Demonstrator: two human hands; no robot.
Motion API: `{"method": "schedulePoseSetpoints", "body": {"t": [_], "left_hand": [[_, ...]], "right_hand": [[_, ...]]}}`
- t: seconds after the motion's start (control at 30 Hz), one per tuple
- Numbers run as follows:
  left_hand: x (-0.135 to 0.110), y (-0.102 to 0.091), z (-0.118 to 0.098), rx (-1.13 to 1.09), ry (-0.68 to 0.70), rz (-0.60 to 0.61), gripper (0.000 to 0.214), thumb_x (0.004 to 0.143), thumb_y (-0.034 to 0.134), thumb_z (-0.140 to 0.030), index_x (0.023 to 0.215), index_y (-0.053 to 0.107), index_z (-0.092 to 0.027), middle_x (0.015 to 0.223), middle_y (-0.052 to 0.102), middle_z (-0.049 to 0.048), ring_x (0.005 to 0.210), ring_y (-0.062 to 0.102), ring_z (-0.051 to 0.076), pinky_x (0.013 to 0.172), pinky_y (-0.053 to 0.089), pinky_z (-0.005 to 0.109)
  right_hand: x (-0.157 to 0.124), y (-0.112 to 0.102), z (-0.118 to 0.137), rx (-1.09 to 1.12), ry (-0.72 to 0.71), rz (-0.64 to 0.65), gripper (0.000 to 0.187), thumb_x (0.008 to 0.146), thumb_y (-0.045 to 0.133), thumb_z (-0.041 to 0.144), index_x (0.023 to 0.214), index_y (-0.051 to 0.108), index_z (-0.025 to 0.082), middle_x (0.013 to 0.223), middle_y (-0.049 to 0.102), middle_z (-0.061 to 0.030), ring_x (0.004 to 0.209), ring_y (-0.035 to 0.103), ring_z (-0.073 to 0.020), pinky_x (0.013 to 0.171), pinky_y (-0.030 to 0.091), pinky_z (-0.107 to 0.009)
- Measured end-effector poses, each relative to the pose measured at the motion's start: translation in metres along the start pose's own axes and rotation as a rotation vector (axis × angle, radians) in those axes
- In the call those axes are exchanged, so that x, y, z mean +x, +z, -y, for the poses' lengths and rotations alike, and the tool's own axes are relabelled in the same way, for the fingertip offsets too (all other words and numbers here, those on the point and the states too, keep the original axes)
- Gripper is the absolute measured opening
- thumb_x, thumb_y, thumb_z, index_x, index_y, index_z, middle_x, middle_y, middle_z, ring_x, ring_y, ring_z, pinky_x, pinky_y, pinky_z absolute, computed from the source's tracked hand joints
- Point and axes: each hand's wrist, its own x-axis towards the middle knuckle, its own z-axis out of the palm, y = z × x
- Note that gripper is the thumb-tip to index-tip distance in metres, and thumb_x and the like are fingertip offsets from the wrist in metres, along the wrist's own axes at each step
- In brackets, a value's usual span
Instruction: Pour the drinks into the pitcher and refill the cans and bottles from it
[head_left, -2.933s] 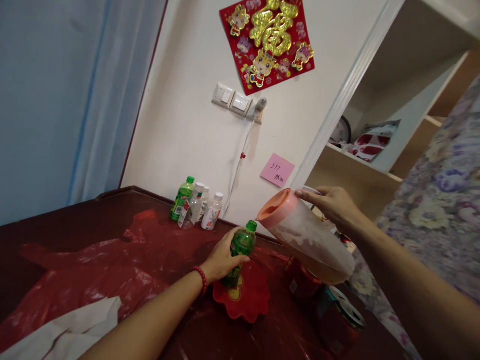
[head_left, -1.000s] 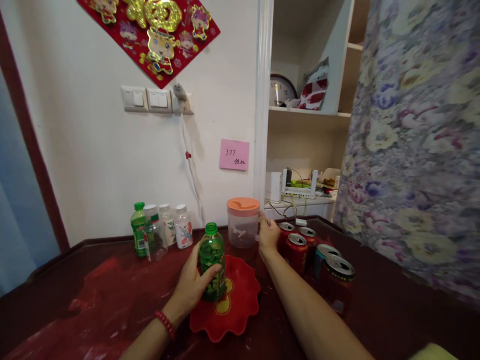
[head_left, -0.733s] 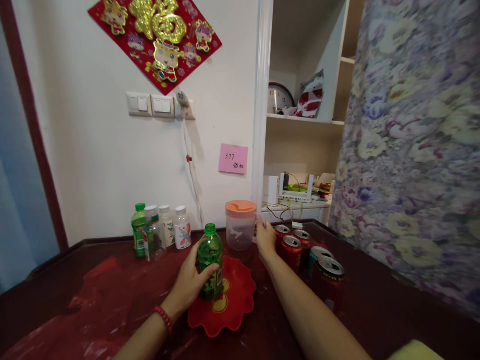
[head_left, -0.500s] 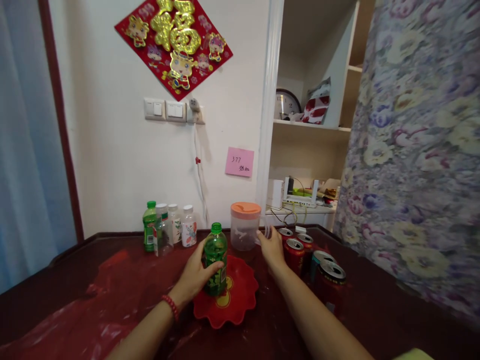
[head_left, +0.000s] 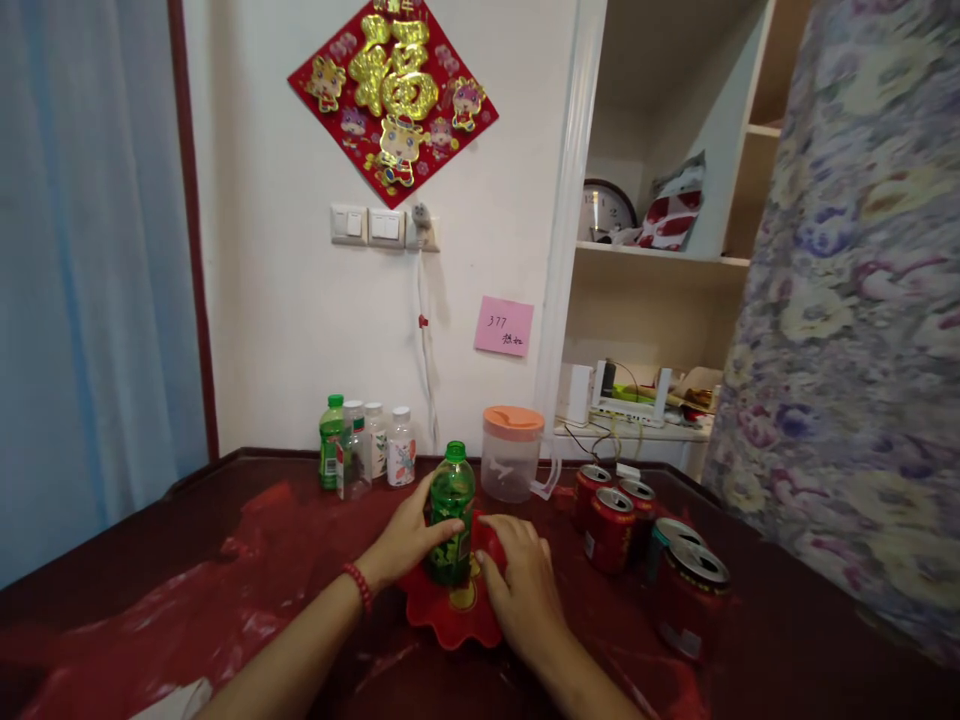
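From my remote view, starting at the left, crumpled red plastic (head_left: 225, 595) lies over the worktop (head_left: 262, 480). Behind it, near the wall, I have a capped green bottle (head_left: 331, 445), then clear bottles (head_left: 401, 462) with white caps, crowded together and printed with small pictures; I can't make out any contents. My left grip (head_left: 405, 535) is wrapped around an uncapped green bottle (head_left: 450, 530), which is upright over the scalloped red tray (head_left: 450, 630); its tinted wall hides the liquid level from me. Behind and right of it stands the translucent pitcher (head_left: 510, 470), orange lid on, handle free; how much it holds I can't tell. My right grip (head_left: 525, 580) is half curled at the tray's right side, thumb apart from fingers; whether it has hold of the rim I can't tell. Farthest right, drink cans (head_left: 610, 535) stand clustered, tops opened, insides hidden.
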Motion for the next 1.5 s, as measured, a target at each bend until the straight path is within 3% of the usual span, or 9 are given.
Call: {"method": "schedulePoseSetpoints", "body": {"t": [0.23,0.33,0.53,0.7,0.93,1.03,1.1,1.3,1.5], "left_hand": [[-0.001,-0.003,0.0,-0.111,-0.034,0.065,0.09,0.077,0.077,-0.036,0.151,0.029,-0.021,0.142,0.055,0.0124,0.129,0.053,0.029,0.111,0.039,0.046],[-0.002,-0.003,-0.002,-0.207,-0.061,0.107,0.093,0.074,0.077,-0.027,0.153,0.026,-0.022,0.135,0.061,0.0106,0.124,0.057,0.028,0.108,0.042,0.045],[-0.005,-0.008,-0.016,-0.312,-0.119,0.134,0.089,0.067,0.07,-0.013,0.149,0.038,-0.024,0.13,0.065,0.0067,0.121,0.059,0.028,0.104,0.044,0.042],[-0.006,-0.014,-0.008,-0.16,-0.052,0.116,0.081,0.062,0.084,-0.024,0.136,0.052,-0.018,0.127,0.066,0.0097,0.117,0.061,0.03,0.1,0.048,0.042],[-0.005,-0.01,0.001,0.348,-0.072,-0.107,0.075,0.052,0.092,-0.038,0.118,0.064,-0.015,0.116,0.064,0.0113,0.108,0.06,0.034,0.096,0.048,0.045],[-0.005,-0.01,0.0,0.411,-0.096,-0.09,0.069,0.052,0.091,-0.041,0.112,0.068,-0.016,0.109,0.064,0.009,0.103,0.061,0.033,0.093,0.049,0.045],[-0.005,-0.014,-0.004,0.341,-0.081,-0.036,0.072,0.053,0.09,-0.041,0.116,0.066,-0.016,0.112,0.064,0.0089,0.107,0.061,0.034,0.095,0.049,0.045],[-0.002,-0.029,-0.019,-0.149,-0.095,0.262,0.087,0.064,0.085,-0.026,0.142,0.046,-0.023,0.133,0.062,0.0094,0.124,0.057,0.03,0.104,0.045,0.044],[-0.003,-0.026,-0.021,-0.249,-0.126,0.281,0.07,0.067,0.083,-0.023,0.131,0.056,-0.019,0.124,0.067,0.0094,0.116,0.062,0.029,0.1,0.048,0.043]], "right_hand": [[-0.01,0.002,0.002,-0.186,-0.073,0.178,0.05,0.089,0.049,0.02,0.137,0.056,0.033,0.146,0.052,-0.0021,0.13,0.044,-0.028,0.104,0.034,-0.049],[-0.012,0.005,-0.004,-0.215,-0.099,0.207,0.051,0.091,0.047,0.023,0.141,0.053,0.034,0.15,0.048,-0.0001,0.133,0.042,-0.0286,0.105,0.035,-0.05],[-0.014,0.008,-0.016,-0.273,-0.109,0.194,0.051,0.091,0.047,0.027,0.142,0.052,0.033,0.15,0.048,-0.0023,0.133,0.044,-0.0307,0.101,0.041,-0.052],[-0.015,0.01,-0.019,-0.266,-0.12,0.142,0.048,0.091,0.047,0.03,0.138,0.056,0.028,0.142,0.056,-0.0075,0.129,0.05,-0.03,0.1,0.043,-0.05],[-0.015,0.014,-0.022,-0.258,-0.159,0.082,0.05,0.09,0.049,0.03,0.141,0.053,0.032,0.136,0.061,-0.0069,0.123,0.055,-0.0286,0.093,0.046,-0.045],[-0.015,0.014,-0.022,-0.246,-0.152,0.097,0.05,0.091,0.048,0.029,0.141,0.053,0.032,0.137,0.06,-0.0066,0.124,0.053,-0.028,0.095,0.045,-0.046],[-0.016,0.011,-0.021,-0.239,-0.141,0.104,0.048,0.091,0.048,0.029,0.139,0.055,0.031,0.137,0.06,-0.0067,0.125,0.052,-0.0279,0.097,0.043,-0.046],[-0.016,0.006,-0.016,-0.174,-0.128,0.086,0.038,0.093,0.048,0.029,0.127,0.063,0.033,0.132,0.063,-0.0054,0.124,0.052,-0.0265,0.099,0.041,-0.045],[-0.015,0.002,-0.006,-0.143,-0.122,0.137,0.042,0.091,0.048,0.021,0.129,0.062,0.033,0.132,0.063,-0.0026,0.124,0.05,-0.0245,0.1,0.038,-0.044]]}}
